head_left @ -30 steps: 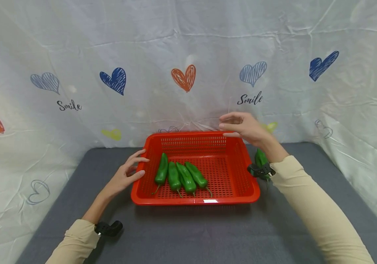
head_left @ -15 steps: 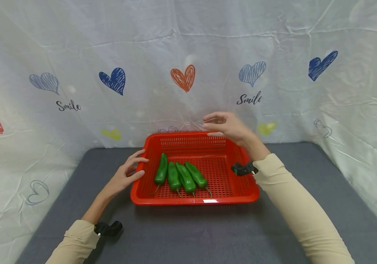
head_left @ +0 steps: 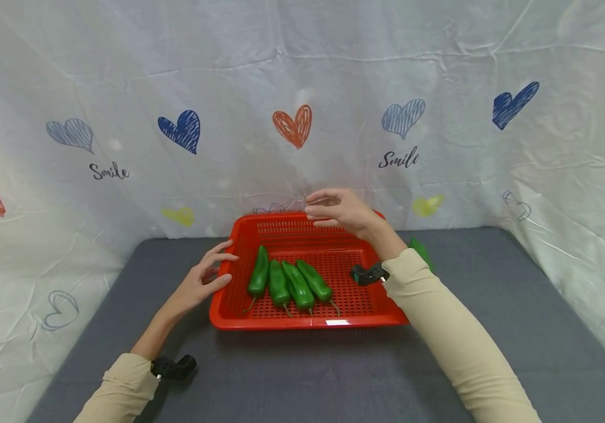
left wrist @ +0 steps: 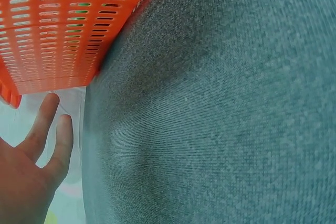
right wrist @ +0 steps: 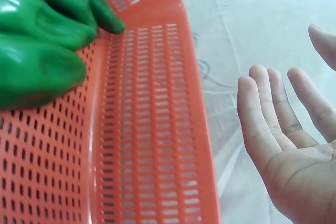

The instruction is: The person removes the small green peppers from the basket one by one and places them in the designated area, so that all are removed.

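Several long green peppers (head_left: 278, 285) lie side by side in the left half of a red perforated plastic basket (head_left: 281, 324). My left hand (head_left: 199, 281) is at the basket's left rim, its fingers relaxed and spread; whether they touch the rim is hard to tell. Over the far rim hovers my right hand (head_left: 343, 212), fingers loosely bent. In the right wrist view that right hand (right wrist: 302, 161) shows a bare palm, apart from the basket. Another green pepper (head_left: 421, 251) lies on the table right of the basket, partly hidden by my right forearm.
A grey cloth (head_left: 302, 376) covers the table. Behind it hangs a white curtain (head_left: 228, 76) printed with hearts. Black bands (head_left: 174, 368) are worn on both wrists.
My right hand has moved left along the far rim, from the basket's right corner toward its middle, and slightly lower. The left hand, basket and peppers look unmoved.
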{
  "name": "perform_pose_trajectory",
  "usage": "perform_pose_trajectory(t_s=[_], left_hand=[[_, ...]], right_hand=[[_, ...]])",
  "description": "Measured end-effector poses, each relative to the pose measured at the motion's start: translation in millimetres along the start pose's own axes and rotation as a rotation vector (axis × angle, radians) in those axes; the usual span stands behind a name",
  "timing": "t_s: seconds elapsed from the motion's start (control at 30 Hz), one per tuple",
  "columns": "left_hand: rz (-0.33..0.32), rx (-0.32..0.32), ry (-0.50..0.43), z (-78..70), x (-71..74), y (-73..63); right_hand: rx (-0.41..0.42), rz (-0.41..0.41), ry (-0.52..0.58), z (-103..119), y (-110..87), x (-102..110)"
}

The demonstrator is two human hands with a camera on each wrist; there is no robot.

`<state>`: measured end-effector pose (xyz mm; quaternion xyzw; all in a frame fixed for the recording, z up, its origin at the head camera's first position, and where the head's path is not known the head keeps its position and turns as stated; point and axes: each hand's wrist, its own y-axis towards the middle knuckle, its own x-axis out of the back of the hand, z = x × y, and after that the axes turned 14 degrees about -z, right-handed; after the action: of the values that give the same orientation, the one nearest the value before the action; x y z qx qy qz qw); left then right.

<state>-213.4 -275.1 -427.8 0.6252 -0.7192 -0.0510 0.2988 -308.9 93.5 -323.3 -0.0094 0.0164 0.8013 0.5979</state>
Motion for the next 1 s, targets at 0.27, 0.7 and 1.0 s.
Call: perform_pose_trajectory(t_s=[0.27, 0.7, 1.0], left_hand=[[-0.002, 0.015, 0.000, 0.4, -0.3, 0.1], [0.001, -0.010, -0.017, -1.6, 0.3, -0.6], [0.003, -0.001, -0.013, 1.9, 0.5, -0.5]], right_hand=[[-0.033, 0.026, 0.038, -10, 3.7, -12], [-0.062, 0.088, -0.050, -35, 13.4, -18], [-0.085, 0.168, -0.201, -55, 18.6, -11]])
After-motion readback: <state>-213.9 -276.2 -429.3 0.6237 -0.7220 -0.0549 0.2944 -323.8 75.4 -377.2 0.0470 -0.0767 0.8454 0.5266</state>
